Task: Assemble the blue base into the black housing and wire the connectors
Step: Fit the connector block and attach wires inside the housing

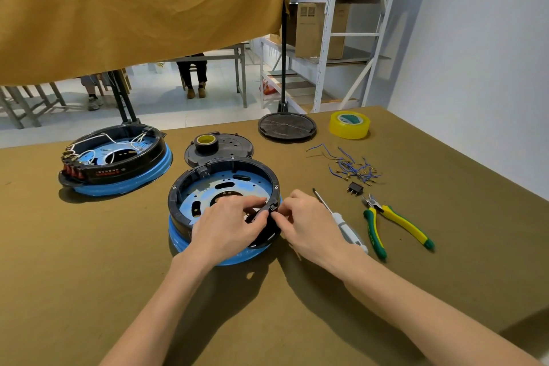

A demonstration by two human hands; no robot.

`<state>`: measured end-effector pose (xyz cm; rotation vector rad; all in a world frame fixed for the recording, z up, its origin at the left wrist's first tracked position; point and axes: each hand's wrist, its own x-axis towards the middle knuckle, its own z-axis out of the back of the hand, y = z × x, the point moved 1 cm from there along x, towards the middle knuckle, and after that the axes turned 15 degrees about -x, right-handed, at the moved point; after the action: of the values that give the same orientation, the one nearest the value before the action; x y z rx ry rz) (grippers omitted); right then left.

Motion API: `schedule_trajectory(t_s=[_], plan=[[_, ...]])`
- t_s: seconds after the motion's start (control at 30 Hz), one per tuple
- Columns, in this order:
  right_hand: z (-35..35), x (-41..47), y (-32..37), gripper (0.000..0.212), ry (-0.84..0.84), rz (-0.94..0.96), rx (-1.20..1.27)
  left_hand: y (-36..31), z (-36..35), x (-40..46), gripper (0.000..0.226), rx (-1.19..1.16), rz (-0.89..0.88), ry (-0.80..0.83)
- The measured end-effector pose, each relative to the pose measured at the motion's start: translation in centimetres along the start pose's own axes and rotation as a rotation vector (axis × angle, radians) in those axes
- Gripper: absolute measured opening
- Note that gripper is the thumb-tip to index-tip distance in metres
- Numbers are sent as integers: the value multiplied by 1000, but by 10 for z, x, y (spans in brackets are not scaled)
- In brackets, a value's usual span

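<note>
No legible text — labels blurred

Head camera looks steeply down, close over the table [89, 246].

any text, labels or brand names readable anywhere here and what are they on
Nothing here can be read for certain.
Red printed label on the side of the wired black housing: too blurred to read.
Green and white label inside the yellow tape roll: too small to read.
Printed panels on the cardboard box on the shelf: too blurred to read.
Marking on the green handle of the pliers: too small to read.
</note>
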<state>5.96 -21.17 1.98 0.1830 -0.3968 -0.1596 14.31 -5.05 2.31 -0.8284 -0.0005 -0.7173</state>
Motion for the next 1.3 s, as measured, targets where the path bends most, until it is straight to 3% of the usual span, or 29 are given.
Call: schedule_trajectory(t_s=[0.3,0.47,0.57,0.63,0.73,0.83,1.03,1.17,1.3], plan=[[-10,14,1,20,5,54,-24,5,-2,6,49,-12,-40,33],[-10,19,-10,22,6,86,-26,-1,-6,10,47,48,-45,-37],[-1,33,-44,27,-52,-92,-9,-6,-9,16,40,73,-21,-11],[5,42,-78,28,-81,-275,-164,-7,-11,19,40,116,-5,28],[5,50,-120,27,110,-466,-496,-8,-12,21,42,154,-19,27],[1,52,-140,27,267,-470,-535,-7,-12,20,43,137,-9,34],[7,47,-140,27,145,-421,-291,-4,-12,20,44,80,-1,29],[16,41,-107,27,-92,-351,161,-1,-12,18,52,59,-28,20],[20,34,-69,14,-108,-266,493,3,-9,16,62,16,-41,4]])
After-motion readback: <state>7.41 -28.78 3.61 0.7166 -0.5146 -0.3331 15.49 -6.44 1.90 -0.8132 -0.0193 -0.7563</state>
